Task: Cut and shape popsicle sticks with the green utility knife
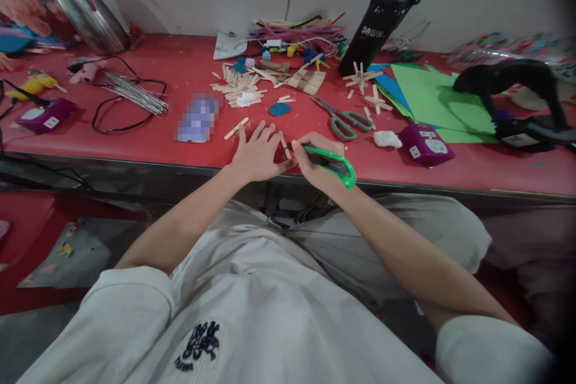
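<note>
My right hand [320, 161] is closed round a green box cutter [345, 169], its tip pointing left near a short wooden stick [285, 145]. My left hand [258, 153] lies on the red table's front edge with its fingers spread. Its index finger and thumb are beside that stick; whether they press on it I cannot tell. Just left of my fingertips is another wooden stick [236, 128]. Beyond my hands are a dark blue flat piece [279, 109] and a pair of grey-handled scissors [345, 122].
Many wooden sticks [238, 85] are piled behind my hands. A blurred phone [198, 119] lies left. To the right are a white crumpled lump [387, 139], a purple box [426, 145], green paper [443, 96] and a black headset [513, 102]. A black bottle [378, 18] stands behind.
</note>
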Motion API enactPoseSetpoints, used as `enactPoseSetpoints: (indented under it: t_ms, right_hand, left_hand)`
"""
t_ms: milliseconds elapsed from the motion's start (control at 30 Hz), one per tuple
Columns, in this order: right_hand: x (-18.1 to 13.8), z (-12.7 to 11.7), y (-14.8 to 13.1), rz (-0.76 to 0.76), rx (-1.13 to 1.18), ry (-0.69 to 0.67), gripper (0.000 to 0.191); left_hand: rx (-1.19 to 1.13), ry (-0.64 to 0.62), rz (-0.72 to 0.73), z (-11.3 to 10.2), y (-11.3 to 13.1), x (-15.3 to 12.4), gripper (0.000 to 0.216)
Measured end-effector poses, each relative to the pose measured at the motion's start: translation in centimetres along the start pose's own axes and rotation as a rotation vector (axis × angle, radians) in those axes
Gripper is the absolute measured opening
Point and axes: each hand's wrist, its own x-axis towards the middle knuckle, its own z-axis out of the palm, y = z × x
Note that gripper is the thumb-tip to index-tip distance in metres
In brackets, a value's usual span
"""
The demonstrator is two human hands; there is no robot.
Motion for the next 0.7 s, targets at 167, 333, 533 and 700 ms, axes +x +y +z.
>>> enactPoseSetpoints:
  t_ms: [167,333,533,700]
  right_hand:
    - [-0.05,-0.16,-0.16,0.034,0.02,-0.033,0.032]
    - [-0.1,-0.43,-0.6,0.068,0.061,-0.048,0.033]
    - [-0.64,-0.43,-0.69,0.113,0.085,-0.044,0.034]
    - [-0.5,-0.4,-0.43,0.157,0.095,-0.044,0.04]
  left_hand:
    - [-0.005,0.021,0.016,0.27,-0.15,0.1,0.071]
    - [-0.01,0.004,0.011,0.11,-0.02,0.12,0.072]
    - [-0.001,0.004,0.011,0.07,-0.08,0.09,0.075]
    - [0.018,-0.008,0.023,-0.04,-0.23,0.04,0.077]
